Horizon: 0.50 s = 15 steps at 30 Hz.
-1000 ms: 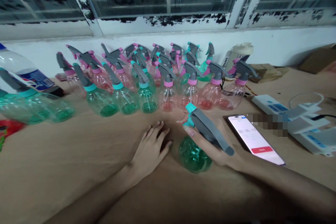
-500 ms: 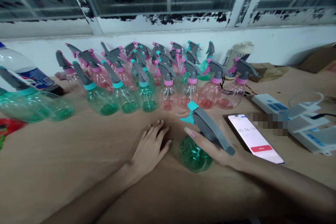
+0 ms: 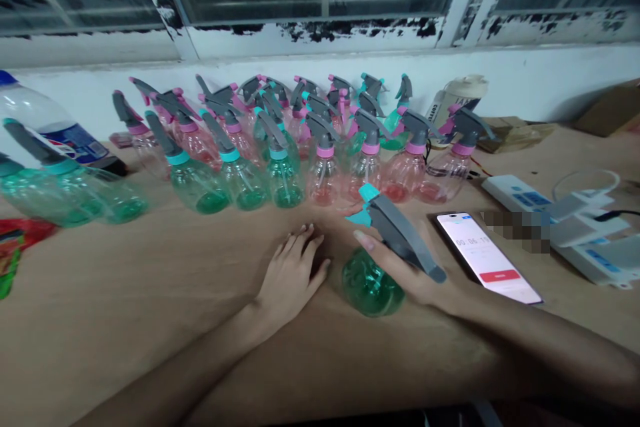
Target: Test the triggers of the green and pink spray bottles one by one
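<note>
A green spray bottle (image 3: pixel 373 285) with a grey and turquoise trigger head stands at the middle right of the table. Round its neck, under the trigger head, my right hand (image 3: pixel 400 267) is closed; part of the grip is hidden behind the head. My left hand (image 3: pixel 293 267) lies palm down on the wood to the left of that bottle, fingers stretched out, holding nothing. Beyond both hands is a row of other spray bottles, among them a green one (image 3: pixel 287 180) with a turquoise collar and a pink one (image 3: pixel 324 180) with a pink collar.
A lit phone (image 3: pixel 487 257) showing a timer lies right of my right hand, before a white power strip (image 3: pixel 530 203) with plugs and cables. At far left are a large plastic bottle (image 3: pixel 45 120) and a red packet (image 3: pixel 30 233). A cream container (image 3: pixel 463 97) stands near the wall.
The whole view has shifted slightly, so things sit a little higher and further right. Both hands and the held spray bottle keep nearly the same places on the table.
</note>
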Each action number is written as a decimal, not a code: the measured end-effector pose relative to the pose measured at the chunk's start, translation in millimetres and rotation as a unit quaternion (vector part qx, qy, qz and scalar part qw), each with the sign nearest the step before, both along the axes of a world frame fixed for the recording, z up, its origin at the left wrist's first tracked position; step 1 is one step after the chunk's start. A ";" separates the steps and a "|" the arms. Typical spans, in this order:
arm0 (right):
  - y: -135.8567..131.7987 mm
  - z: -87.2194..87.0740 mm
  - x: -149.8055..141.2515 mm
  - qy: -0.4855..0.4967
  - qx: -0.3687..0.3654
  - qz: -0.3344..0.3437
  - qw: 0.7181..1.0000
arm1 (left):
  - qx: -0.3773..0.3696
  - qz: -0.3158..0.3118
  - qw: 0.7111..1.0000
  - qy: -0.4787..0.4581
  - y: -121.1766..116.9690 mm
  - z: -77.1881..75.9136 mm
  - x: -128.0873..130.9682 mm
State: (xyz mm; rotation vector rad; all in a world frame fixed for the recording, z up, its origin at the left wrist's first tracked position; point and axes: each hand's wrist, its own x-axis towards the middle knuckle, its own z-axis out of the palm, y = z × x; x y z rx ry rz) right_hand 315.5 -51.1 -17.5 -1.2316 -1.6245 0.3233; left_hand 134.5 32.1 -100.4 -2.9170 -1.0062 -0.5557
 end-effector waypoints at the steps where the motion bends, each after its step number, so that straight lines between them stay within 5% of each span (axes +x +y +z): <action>1: -0.4 1.6 -0.6 -0.002 -0.010 -0.006 1.000 | -0.003 -0.004 1.000 -0.008 -1.0 1.5 -0.2; 15: -7.0 2.5 -17.1 0.008 -0.045 0.013 0.999 | -0.021 -0.100 0.985 -0.140 -25.8 31.6 -14.9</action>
